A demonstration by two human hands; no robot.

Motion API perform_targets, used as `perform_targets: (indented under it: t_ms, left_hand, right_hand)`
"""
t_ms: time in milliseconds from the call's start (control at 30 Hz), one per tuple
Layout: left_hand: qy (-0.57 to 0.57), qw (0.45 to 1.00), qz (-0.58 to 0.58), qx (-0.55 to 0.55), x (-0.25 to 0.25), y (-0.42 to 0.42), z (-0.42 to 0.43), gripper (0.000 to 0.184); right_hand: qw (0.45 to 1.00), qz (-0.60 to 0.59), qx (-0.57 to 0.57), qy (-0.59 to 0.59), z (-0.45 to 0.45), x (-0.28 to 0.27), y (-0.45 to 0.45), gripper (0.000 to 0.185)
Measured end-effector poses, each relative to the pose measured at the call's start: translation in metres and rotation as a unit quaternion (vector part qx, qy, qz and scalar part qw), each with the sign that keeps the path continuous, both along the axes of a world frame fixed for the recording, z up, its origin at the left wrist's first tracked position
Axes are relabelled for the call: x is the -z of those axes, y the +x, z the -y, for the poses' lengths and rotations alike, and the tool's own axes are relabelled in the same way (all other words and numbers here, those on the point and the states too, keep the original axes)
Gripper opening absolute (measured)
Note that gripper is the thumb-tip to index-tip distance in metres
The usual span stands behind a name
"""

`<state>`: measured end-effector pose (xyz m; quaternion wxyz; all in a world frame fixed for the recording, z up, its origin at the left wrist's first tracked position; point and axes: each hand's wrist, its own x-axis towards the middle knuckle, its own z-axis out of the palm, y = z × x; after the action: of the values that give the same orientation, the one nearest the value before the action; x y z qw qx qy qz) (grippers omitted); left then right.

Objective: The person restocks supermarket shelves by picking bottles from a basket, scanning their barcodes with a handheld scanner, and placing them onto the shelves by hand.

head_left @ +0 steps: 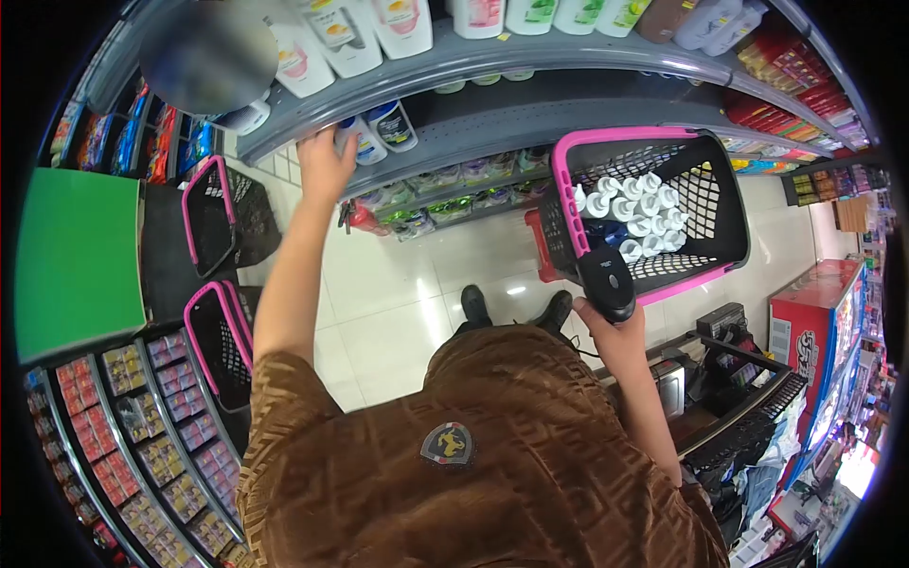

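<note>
At the left end of the middle shelf, my left hand point(327, 170) has its thumb and fingers around the side of a white bottle with a blue label point(365, 142). The fingertips are partly hidden. Right beside it stands a dark blue and white bottle point(392, 127). My right hand point(614, 339) is closed on a black handheld barcode scanner point(606, 279), held over the near left corner of a black shopping basket with a pink rim point(705, 199). Inside the basket stand several bottles with white pump tops point(646, 206).
Large white bottles point(336, 36) line the upper shelf point(473, 59). Bagged goods point(454, 194) fill the lower shelf. Two pink-rimmed baskets point(210, 218) are at the left, near a green panel point(78, 260). A dark counter point(734, 426) and a red cooler point(819, 322) stand at the right.
</note>
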<state>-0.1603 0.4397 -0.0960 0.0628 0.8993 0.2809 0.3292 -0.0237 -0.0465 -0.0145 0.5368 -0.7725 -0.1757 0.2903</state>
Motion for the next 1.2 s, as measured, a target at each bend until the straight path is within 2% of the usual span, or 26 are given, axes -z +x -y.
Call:
perform_targets:
  t_ms: [100,167,200,267,300,400,600,667,700,733,800,867,900,933,967,1000,1067,1200]
  left_hand:
    - [0.046,0.995,0.084,0.035,0.021,-0.002,0.073,0.034]
    - [-0.062,0.990,0.101,0.081,0.043,0.003,0.120,0.033]
    - [-0.071,0.987,0.106,0.098,0.046,0.011,0.139,0.033]
    - [-0.206,0.963,0.115,0.129,0.050,0.026,0.180,0.032]
    - [-0.215,0.960,0.115,0.140,0.047,0.036,0.196,0.032]
    - [-0.229,0.954,0.132,0.142,0.032,0.069,0.230,0.031]
    - [-0.282,0.933,0.136,0.176,0.011,0.159,0.299,0.026]
    - [-0.417,0.878,0.095,0.215,0.006,0.199,0.325,0.023]
    - [-0.430,0.869,0.069,0.233,0.011,0.219,0.337,0.022]
    - [-0.478,0.845,-0.027,0.238,0.013,0.238,0.346,0.024]
    - [-0.496,0.812,-0.201,0.233,0.030,0.278,0.364,0.036]
    - [-0.417,0.811,-0.328,0.245,0.076,0.310,0.376,0.043]
    - [-0.418,0.811,-0.332,0.240,0.101,0.320,0.384,0.043]
    - [-0.368,0.802,-0.414,0.225,0.128,0.331,0.391,0.046]
    - [-0.316,0.784,-0.491,0.210,0.153,0.337,0.398,0.048]
    - [-0.299,0.773,-0.521,0.207,0.176,0.340,0.404,0.047]
    - [-0.265,0.720,-0.605,0.213,0.186,0.341,0.417,0.042]
    - [-0.249,0.731,-0.608,0.185,0.211,0.335,0.437,0.037]
  right_hand:
    - [0.998,0.025,0.050,0.027,0.011,0.004,0.009,0.021]
    - [0.993,-0.013,0.112,0.043,0.019,-0.004,0.016,0.023]
    - [0.991,-0.006,0.130,0.036,0.023,-0.004,0.022,0.023]
    - [0.961,-0.029,0.220,0.167,0.038,-0.001,0.038,0.023]
    - [0.950,-0.032,0.242,0.197,0.046,-0.001,0.047,0.019]
    - [0.924,-0.052,0.284,0.249,0.071,0.003,0.082,0.017]
    - [0.917,-0.070,0.281,0.274,0.116,0.011,0.153,0.012]
    - [0.923,-0.100,0.251,0.274,0.131,0.015,0.178,0.012]
    - [0.925,-0.104,0.244,0.271,0.137,0.015,0.189,0.013]
    - [0.925,-0.111,0.243,0.272,0.144,0.017,0.200,0.013]
    - [0.926,-0.143,0.211,0.278,0.158,0.025,0.221,0.014]
    - [0.929,-0.159,0.196,0.270,0.172,0.031,0.239,0.018]
    - [0.934,-0.166,0.179,0.263,0.178,0.032,0.247,0.019]
    - [0.937,-0.171,0.163,0.256,0.183,0.032,0.254,0.021]
    - [0.948,-0.160,0.142,0.234,0.189,0.033,0.260,0.020]
    - [0.948,-0.162,0.140,0.235,0.194,0.031,0.266,0.020]
    - [0.965,-0.166,0.112,0.167,0.204,0.023,0.275,0.026]
    - [0.973,-0.182,0.085,0.117,0.218,0.020,0.289,0.018]
